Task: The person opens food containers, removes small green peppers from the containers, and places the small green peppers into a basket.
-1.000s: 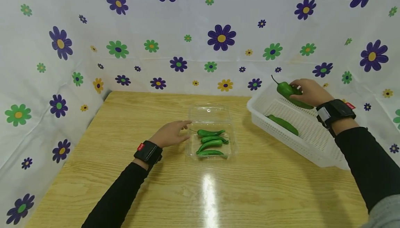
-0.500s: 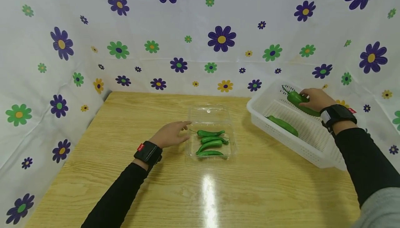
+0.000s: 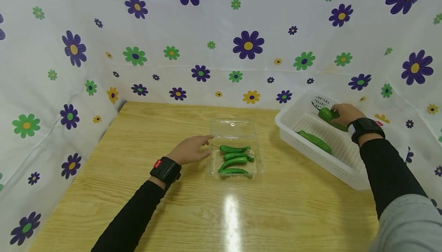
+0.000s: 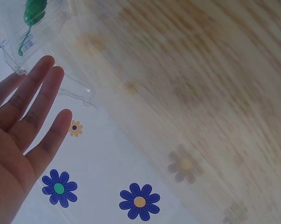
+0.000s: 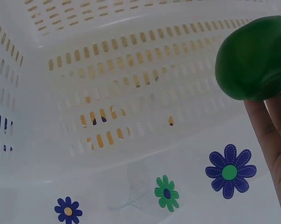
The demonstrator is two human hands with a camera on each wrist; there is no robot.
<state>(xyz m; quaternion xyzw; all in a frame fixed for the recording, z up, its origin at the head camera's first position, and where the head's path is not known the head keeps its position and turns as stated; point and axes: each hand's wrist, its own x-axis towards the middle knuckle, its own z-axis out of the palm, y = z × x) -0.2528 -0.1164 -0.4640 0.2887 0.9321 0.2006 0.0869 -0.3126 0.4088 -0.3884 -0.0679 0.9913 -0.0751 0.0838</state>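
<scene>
My right hand grips a large green pepper low inside the white basket, its thin stem toward the back left. In the right wrist view the rounded end of that pepper shows above the fingers. A second long green pepper lies on the basket floor. My left hand has its fingers extended, fingertips right at the left edge of a clear plastic clamshell box. Several small green chillies lie in rows in that box, whose lid stands open at the back.
The white perforated basket stands at the right on the wooden table. A flower-patterned cloth hangs behind and along the left side of the table.
My right hand has lowered the large green pepper from above the basket down into it. The left hand has stayed at the box's edge, and the chillies lie as before.
</scene>
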